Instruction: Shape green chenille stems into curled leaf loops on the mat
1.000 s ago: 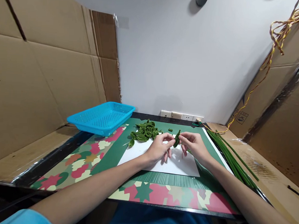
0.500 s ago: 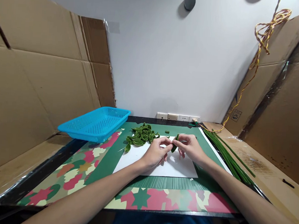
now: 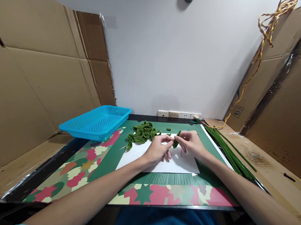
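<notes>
My left hand [image 3: 159, 149] and my right hand [image 3: 191, 142] meet above a white sheet of paper [image 3: 137, 156] on the table. Between their pinched fingertips sits a small dark green folded leaf piece [image 3: 176, 141], held from both sides. A heap of similar curled green leaf pieces [image 3: 143, 133] lies just left of my left hand at the sheet's far corner. One small green scrap [image 3: 168, 129] lies beyond the hands.
A blue perforated plastic basket [image 3: 96, 122] rests at the left rear. A bundle of long green stems [image 3: 229, 152] runs along the right edge. The table carries a green mat [image 3: 112, 149] and a patterned cloth [image 3: 83, 164]. Cardboard walls stand on both sides; wall sockets [image 3: 179, 115] sit behind.
The hands stay pinched on the green leaf piece, turning it only slightly. The view has shifted a little; nothing on the table has moved.
</notes>
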A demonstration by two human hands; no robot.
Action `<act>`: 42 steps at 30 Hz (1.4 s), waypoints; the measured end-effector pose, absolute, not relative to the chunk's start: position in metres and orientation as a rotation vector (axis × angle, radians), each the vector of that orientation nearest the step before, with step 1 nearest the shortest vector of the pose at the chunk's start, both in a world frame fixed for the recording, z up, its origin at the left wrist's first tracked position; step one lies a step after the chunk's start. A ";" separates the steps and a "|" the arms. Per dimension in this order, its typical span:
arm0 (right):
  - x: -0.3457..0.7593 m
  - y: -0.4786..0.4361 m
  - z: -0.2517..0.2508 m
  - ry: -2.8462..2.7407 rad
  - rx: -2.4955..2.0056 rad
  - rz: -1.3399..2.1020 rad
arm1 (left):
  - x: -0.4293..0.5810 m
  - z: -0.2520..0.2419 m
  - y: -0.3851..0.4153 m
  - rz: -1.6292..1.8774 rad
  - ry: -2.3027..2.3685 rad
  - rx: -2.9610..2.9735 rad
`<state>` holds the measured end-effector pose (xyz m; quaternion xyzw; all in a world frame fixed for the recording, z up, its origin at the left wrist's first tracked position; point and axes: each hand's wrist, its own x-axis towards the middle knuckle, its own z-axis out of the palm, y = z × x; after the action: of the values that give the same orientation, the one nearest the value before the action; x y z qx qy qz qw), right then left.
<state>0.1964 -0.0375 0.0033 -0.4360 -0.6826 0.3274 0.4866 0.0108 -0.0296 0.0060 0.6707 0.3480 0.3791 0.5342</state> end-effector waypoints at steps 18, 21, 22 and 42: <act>0.196 -0.044 0.009 -1.649 -1.030 0.731 | 0.006 0.007 -0.032 0.727 0.701 1.583; 0.196 -0.045 0.009 -1.665 -1.061 0.650 | 0.006 0.008 -0.034 0.685 0.711 1.535; 0.196 -0.045 0.009 -1.660 -1.058 0.649 | 0.007 0.008 -0.034 0.673 0.715 1.522; 0.196 -0.043 0.008 -1.803 -1.084 0.436 | 0.007 0.008 -0.029 0.689 0.762 1.443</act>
<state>0.1958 -0.0426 0.0082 -0.4436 -0.7379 0.1782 0.4764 0.0072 -0.0289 0.0085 0.6309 0.3331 0.3012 0.6327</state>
